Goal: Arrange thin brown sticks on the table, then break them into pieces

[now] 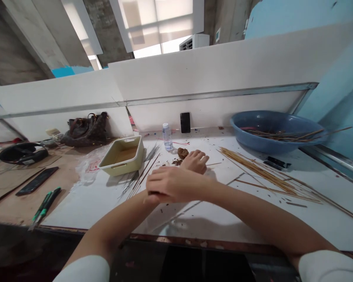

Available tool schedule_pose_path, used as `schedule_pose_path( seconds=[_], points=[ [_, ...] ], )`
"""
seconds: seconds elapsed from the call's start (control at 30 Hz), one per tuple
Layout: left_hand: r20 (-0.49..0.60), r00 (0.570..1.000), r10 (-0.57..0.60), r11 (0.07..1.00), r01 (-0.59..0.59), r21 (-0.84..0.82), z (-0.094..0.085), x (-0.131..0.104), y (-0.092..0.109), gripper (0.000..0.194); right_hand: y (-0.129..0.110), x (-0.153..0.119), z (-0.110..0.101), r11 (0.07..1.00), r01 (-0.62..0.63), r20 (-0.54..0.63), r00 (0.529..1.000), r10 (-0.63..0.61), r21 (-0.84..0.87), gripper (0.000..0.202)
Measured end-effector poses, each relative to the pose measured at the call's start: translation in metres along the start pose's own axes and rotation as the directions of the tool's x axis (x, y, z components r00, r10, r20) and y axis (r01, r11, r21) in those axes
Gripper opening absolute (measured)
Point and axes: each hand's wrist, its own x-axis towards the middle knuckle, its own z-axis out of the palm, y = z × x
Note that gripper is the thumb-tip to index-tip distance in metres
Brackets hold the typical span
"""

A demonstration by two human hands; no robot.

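Observation:
My arms cross over the white work surface (235,223). My left hand (195,161) reaches out to the right, palm down, fingers loosely bent and apart. Just beyond it sits a rough brown lump (182,152), with dark crumbs (177,162) beside it. A thin pale stick (214,163) lies at its right; whether the hand touches it cannot be told. My right hand (167,184) lies across my left forearm, its fingers curled. A dark patch shows under these fingers, too hidden to name. Thin grey wires (152,152) and dark brown sticks (145,173) lie to the left.
A clear bottle (167,138) and a propped phone (185,122) stand behind. At left are a yellow-green basin (122,156), green-handled pliers (45,205), another phone (37,181) and a handbag (86,131). At right lie tan sticks (257,170) and a blue tub (267,145) holding twigs.

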Motion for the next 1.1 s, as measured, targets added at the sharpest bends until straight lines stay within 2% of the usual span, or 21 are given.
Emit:
schedule_pose_path(
  seconds=[0.07,0.13,0.27,0.37,0.53,0.6,0.73,0.8,0.93,1.1],
  points=[
    [0.047,0.993,0.111,0.993,-0.113,0.04,0.008,0.02,0.015,0.02,-0.011,0.004,0.007,0.996,0.094,0.042,0.995,-0.093,-0.013,0.028],
    [0.077,0.979,0.187,0.979,-0.192,0.071,0.012,0.034,0.027,0.019,-0.016,0.004,0.011,0.992,0.126,0.059,0.99,-0.125,-0.011,0.026],
    [0.094,0.96,0.264,0.956,-0.273,0.106,0.016,0.046,0.041,0.017,-0.018,0.002,0.012,0.988,0.157,0.035,0.987,-0.156,-0.002,0.022],
    [0.085,0.96,0.267,0.954,-0.276,0.116,0.017,0.045,0.043,0.017,-0.017,0.002,0.011,0.988,0.151,0.066,0.987,-0.149,-0.026,0.026],
    [0.082,0.954,0.288,0.949,-0.296,0.113,0.018,0.032,0.04,0.015,-0.013,0.002,0.011,0.995,0.099,0.256,0.963,-0.09,-0.023,0.035],
    [0.078,0.955,0.287,0.949,-0.294,0.112,0.018,0.027,0.039,0.016,-0.012,0.003,0.012,0.991,0.13,0.235,0.965,-0.12,-0.027,0.035],
    [0.06,0.965,0.256,0.959,-0.261,0.105,0.016,0.023,0.039,0.018,-0.013,0.003,0.015,0.977,0.211,0.099,0.973,-0.208,-0.029,0.033],
    [0.053,0.967,0.25,0.962,-0.254,0.095,0.013,0.022,0.039,0.019,-0.014,0.002,0.016,0.979,0.199,0.11,0.975,-0.194,-0.041,0.032],
    [0.042,0.968,0.248,0.965,-0.251,0.071,0.007,0.02,0.038,0.02,-0.018,0.0,0.015,0.989,0.138,0.22,0.968,-0.125,-0.046,0.029],
    [-0.002,0.98,0.2,0.979,-0.2,0.047,-0.005,0.02,0.032,0.022,-0.019,0.001,0.018,0.988,0.123,0.116,0.987,-0.112,-0.089,0.04]
  ],
)
